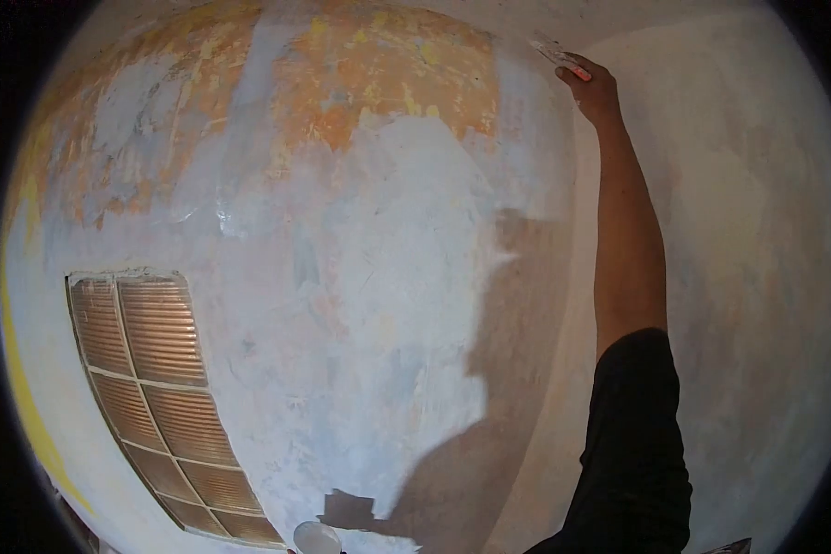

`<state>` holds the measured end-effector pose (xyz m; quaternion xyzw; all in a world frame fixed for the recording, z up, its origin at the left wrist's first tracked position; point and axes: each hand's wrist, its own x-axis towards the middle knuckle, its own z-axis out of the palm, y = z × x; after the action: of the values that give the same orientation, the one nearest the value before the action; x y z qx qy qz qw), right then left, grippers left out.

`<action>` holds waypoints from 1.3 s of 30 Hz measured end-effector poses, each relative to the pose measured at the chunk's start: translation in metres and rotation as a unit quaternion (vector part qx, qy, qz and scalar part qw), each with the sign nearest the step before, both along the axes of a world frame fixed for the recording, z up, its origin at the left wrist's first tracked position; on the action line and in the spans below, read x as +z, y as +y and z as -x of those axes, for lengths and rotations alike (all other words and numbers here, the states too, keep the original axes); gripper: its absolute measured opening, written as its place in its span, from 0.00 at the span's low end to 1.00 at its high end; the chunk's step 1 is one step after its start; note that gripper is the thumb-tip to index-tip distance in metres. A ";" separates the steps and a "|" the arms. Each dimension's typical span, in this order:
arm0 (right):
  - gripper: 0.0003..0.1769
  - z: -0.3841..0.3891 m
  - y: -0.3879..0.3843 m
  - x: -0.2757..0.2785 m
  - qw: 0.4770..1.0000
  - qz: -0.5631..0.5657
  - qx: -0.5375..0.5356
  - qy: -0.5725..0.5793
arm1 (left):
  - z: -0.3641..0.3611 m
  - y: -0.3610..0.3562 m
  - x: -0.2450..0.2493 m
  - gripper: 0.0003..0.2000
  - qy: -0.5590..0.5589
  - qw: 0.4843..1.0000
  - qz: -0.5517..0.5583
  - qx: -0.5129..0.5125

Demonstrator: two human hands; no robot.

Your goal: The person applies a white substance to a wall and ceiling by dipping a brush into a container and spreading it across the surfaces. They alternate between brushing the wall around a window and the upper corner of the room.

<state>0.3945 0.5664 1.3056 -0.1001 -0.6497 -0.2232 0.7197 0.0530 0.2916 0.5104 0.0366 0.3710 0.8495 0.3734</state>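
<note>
My right hand [596,92] is raised high near the upper corner of the wall, its fingers wrapped round the handle of a putty knife [560,58]. The blade points up and left, close to the wall near the ceiling. The wall [406,231] has whitish plaster over its middle and lower parts, with orange and yellow patches above. My left hand does not show. At the bottom edge is a round pale object [318,538], cut off by the frame; what holds it is hidden.
A window [162,397] with ribbed panes and a pale frame is at the lower left. The adjoining wall [748,258] stands on the right. My shadow falls on the wall beside the corner. A small dark-edged piece [731,547] shows at the bottom right.
</note>
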 end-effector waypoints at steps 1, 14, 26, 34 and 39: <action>0.19 0.000 0.002 0.005 1.000 0.015 -0.017 -0.012 | 0.000 -0.002 0.001 0.36 0.001 1.000 0.001 0.001; 0.20 -0.014 -0.058 -0.183 0.970 0.135 0.054 -0.198 | -0.007 -0.016 0.006 0.37 0.013 1.000 -0.022 0.006; 0.21 0.024 -0.028 -0.011 0.994 -0.035 0.086 -0.054 | -0.005 -0.021 -0.017 0.33 -0.045 0.997 -0.058 0.010; 0.20 0.060 -0.026 0.013 0.995 0.004 -0.009 -0.096 | 0.002 -0.029 -0.036 0.35 -0.045 0.997 -0.020 0.053; 0.20 0.050 -0.044 -0.049 0.987 0.059 -0.045 -0.142 | -0.007 -0.034 -0.008 0.35 -0.109 0.992 -0.049 0.039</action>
<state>0.3441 0.5225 1.2566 -0.1388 -0.7526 -0.2279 0.6020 0.0605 0.2572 0.5025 -0.0521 0.2873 0.8795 0.3757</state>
